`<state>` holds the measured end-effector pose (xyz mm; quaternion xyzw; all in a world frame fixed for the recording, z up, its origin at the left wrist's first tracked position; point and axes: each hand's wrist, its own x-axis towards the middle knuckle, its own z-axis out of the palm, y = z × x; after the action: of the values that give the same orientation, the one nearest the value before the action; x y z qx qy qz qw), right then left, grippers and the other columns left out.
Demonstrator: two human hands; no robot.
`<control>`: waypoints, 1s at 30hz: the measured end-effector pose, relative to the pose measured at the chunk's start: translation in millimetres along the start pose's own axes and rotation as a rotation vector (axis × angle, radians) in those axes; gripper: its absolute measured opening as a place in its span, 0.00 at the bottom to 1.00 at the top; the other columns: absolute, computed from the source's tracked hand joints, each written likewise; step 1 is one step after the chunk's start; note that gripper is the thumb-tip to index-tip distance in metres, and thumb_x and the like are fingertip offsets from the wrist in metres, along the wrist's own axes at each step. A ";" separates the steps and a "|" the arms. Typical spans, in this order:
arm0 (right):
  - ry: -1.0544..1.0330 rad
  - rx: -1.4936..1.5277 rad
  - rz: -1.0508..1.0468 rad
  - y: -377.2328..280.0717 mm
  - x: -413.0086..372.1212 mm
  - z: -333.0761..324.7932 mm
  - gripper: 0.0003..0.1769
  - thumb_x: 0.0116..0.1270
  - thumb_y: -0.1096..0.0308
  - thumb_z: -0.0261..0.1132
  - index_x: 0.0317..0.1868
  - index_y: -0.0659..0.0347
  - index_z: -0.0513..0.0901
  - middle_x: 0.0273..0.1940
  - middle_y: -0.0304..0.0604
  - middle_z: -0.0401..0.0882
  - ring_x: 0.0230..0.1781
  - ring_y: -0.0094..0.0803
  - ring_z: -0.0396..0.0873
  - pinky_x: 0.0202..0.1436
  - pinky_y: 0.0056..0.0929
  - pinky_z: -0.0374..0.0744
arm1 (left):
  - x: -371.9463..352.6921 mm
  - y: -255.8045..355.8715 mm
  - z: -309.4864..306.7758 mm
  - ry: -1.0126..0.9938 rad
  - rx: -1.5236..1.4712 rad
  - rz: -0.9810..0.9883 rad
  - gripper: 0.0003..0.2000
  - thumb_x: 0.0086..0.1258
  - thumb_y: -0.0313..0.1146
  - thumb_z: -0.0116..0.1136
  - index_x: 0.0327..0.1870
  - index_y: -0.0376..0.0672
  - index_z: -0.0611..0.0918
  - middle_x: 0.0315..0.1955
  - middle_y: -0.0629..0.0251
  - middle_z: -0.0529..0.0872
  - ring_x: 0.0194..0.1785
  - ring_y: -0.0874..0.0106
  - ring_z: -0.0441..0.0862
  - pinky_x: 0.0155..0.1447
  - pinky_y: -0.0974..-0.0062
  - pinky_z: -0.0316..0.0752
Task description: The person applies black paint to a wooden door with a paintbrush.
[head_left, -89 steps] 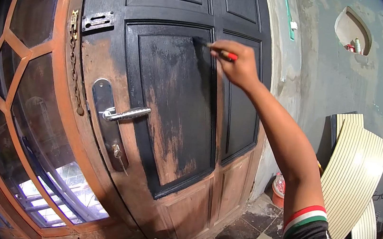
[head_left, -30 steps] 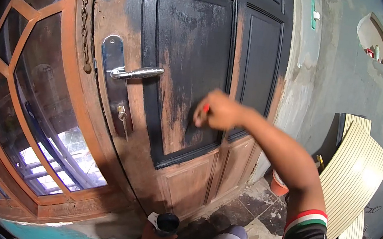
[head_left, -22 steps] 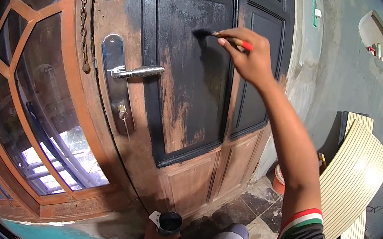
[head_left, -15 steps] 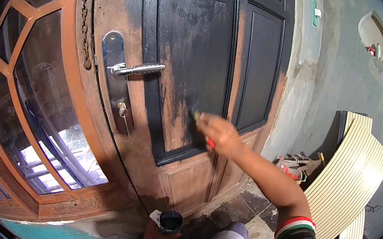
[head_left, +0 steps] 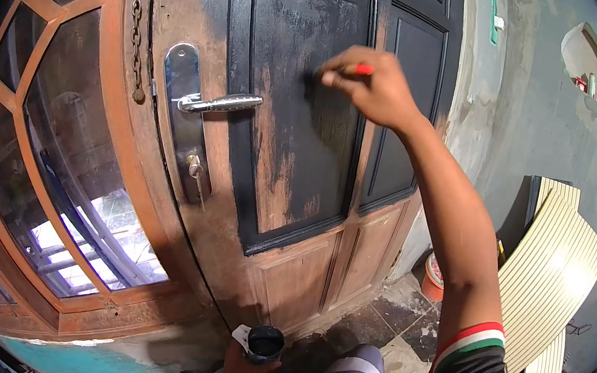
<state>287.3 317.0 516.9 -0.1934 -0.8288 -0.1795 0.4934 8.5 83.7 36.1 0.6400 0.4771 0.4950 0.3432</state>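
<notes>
My right hand [head_left: 379,88] is closed around a brush with a red handle end [head_left: 363,69], held against the upper middle of the door panel. The brush's bristles are mostly hidden by the fingers. Dark paint covers much of the wooden door [head_left: 310,31], while bare brown wood shows along the panel's lower left. At the bottom, my left hand [head_left: 240,369] holds a small dark cup [head_left: 265,345] with dark contents, its fingers wrapped round it. A metal door handle [head_left: 223,104] lies left of the panel, with keys [head_left: 197,172] hanging in the lock below.
An orange-framed window [head_left: 106,148] and a rusty chain [head_left: 138,25] are on the left. Ribbed cream panels [head_left: 553,270] lean at the right wall. An orange bucket [head_left: 434,279] stands on the floor near the door's right edge. A wall niche [head_left: 589,62] holds small items.
My right hand has moved up the panel with the brush, from its lower part to its upper middle. The orange bucket now shows below the raised arm. My left hand still holds the cup.
</notes>
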 end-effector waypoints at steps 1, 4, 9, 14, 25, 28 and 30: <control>0.201 -0.040 -0.109 -0.1 -1.0 0.4 0.11 0.68 0.73 0.78 0.50 0.62 0.95 0.47 0.49 0.95 0.44 0.44 0.93 0.51 0.39 0.89 | -1.1 -1.3 0.3 -0.008 -0.007 -0.006 0.41 0.50 0.38 0.95 0.64 0.43 0.79 0.55 0.61 0.88 0.61 0.61 0.87 0.69 0.61 0.81; 0.356 -0.144 -0.251 -2.5 -47.0 37.8 0.20 0.66 0.77 0.75 0.59 0.63 0.92 0.54 0.51 0.93 0.51 0.47 0.93 0.57 0.42 0.90 | 0.2 -4.8 2.7 -0.033 -0.012 -0.011 0.39 0.50 0.38 0.95 0.63 0.43 0.80 0.55 0.61 0.88 0.62 0.61 0.87 0.69 0.61 0.81; -0.079 -0.237 -0.364 -34.7 -193.3 112.0 0.21 0.63 0.78 0.69 0.57 0.73 0.88 0.54 0.57 0.89 0.61 0.53 0.90 0.64 0.40 0.91 | 3.4 15.8 -2.0 -0.039 -0.016 0.011 0.39 0.50 0.39 0.95 0.62 0.43 0.80 0.55 0.61 0.88 0.61 0.62 0.87 0.68 0.61 0.81; -0.714 0.272 0.066 -55.1 -195.3 96.4 0.14 0.62 0.81 0.71 0.48 0.69 0.93 0.49 0.55 0.93 0.50 0.48 0.93 0.54 0.42 0.90 | 1.5 -9.1 -4.9 -0.015 -0.077 -0.017 0.39 0.49 0.39 0.95 0.61 0.43 0.81 0.55 0.61 0.88 0.60 0.63 0.87 0.68 0.61 0.81; -0.111 0.034 -0.132 -33.5 8.6 24.1 0.07 0.69 0.70 0.80 0.44 0.64 0.94 0.43 0.53 0.93 0.43 0.49 0.93 0.49 0.41 0.88 | 4.0 -7.6 -4.5 -0.003 -0.102 -0.018 0.39 0.50 0.41 0.95 0.62 0.44 0.82 0.56 0.60 0.88 0.61 0.60 0.87 0.68 0.60 0.80; 0.280 -0.082 -0.210 -41.8 -6.2 36.9 0.09 0.69 0.74 0.79 0.48 0.61 0.94 0.45 0.51 0.94 0.46 0.46 0.94 0.50 0.38 0.90 | 4.0 -0.5 -4.0 -0.011 -0.041 -0.003 0.39 0.50 0.42 0.95 0.63 0.44 0.81 0.56 0.60 0.88 0.62 0.60 0.87 0.69 0.60 0.80; 0.356 -0.194 -0.334 -22.6 -44.0 60.9 0.21 0.63 0.81 0.76 0.58 0.61 0.91 0.51 0.51 0.94 0.54 0.49 0.94 0.58 0.41 0.91 | 2.4 -7.2 -1.5 -0.004 -0.030 0.007 0.40 0.50 0.42 0.95 0.63 0.44 0.81 0.57 0.60 0.88 0.62 0.59 0.87 0.69 0.60 0.80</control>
<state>249.8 321.0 448.1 -0.0655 -0.7283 -0.3682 0.5742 5.2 88.2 30.7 0.6373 0.4668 0.5020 0.3520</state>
